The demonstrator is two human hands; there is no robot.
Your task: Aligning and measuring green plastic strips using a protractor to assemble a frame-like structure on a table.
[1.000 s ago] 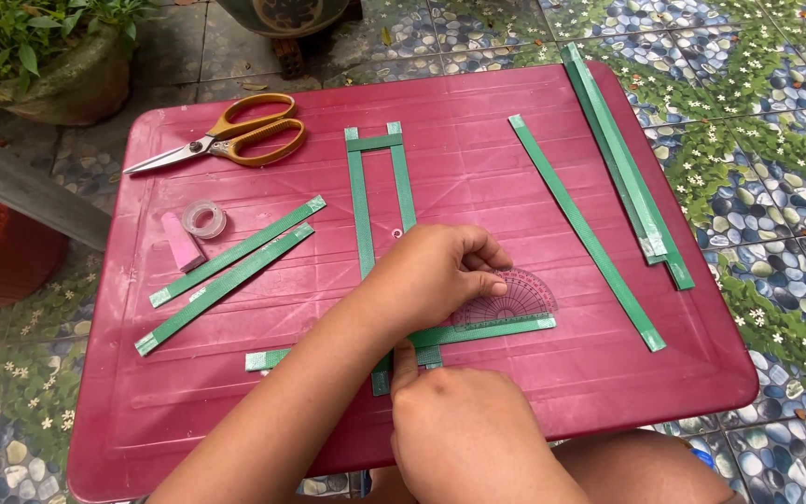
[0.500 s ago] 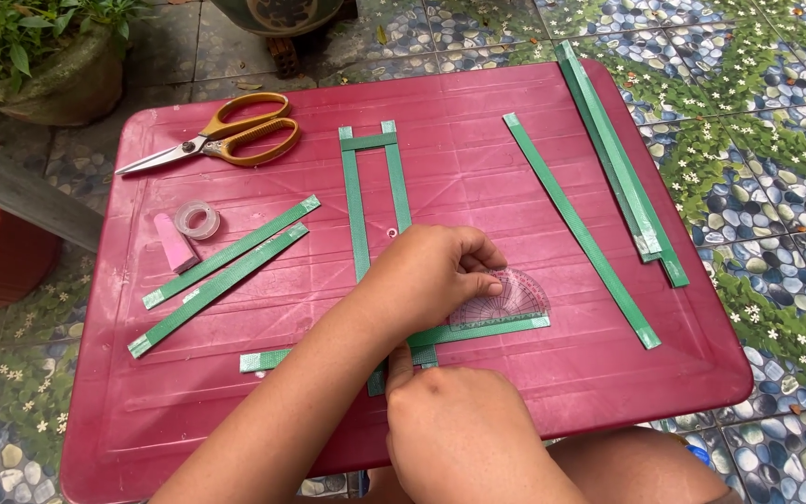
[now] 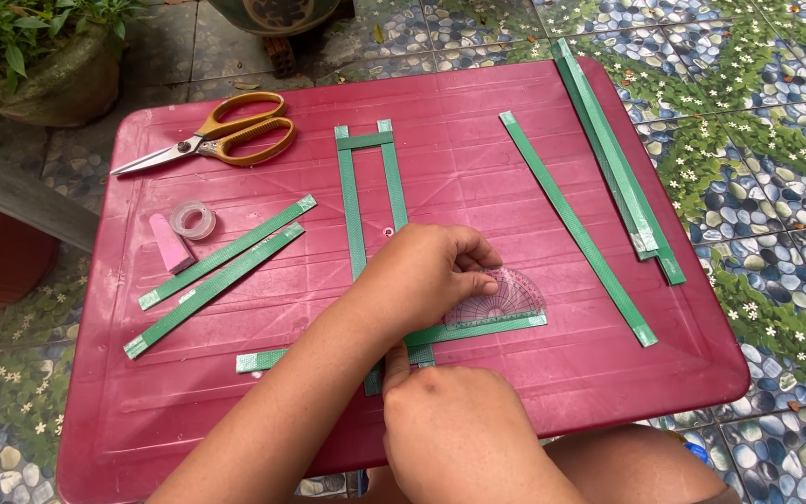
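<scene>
Green strips laid out as a ladder-like frame point(image 3: 366, 201) run away from me down the middle of the red plastic surface point(image 3: 515, 103). I have my left hand point(image 3: 422, 280) pressed flat on a clear protractor point(image 3: 506, 299), its fingers point(image 3: 473, 254) curled down and closed on the arc, which I judge keeps its straight edge lined up on the green cross strip point(image 3: 478, 329) beneath it. My right hand point(image 3: 464, 434) sits at the near edge, thumb pinning the strip where it crosses the frame; whether its other fingers grip anything I cannot tell.

Spare strips lie well apart: two slanted at left point(image 3: 221, 266), one long one at right point(image 3: 576, 224), a bundle at the far right edge point(image 3: 613, 159). Orange-handled scissors point(image 3: 226, 140), a tape roll point(image 3: 192, 220) and a pink eraser point(image 3: 170, 245) wait at far left. Pebble-patterned floor tiles point(image 3: 776, 215) surround the surface, with a potted plant point(image 3: 39, 56) beyond.
</scene>
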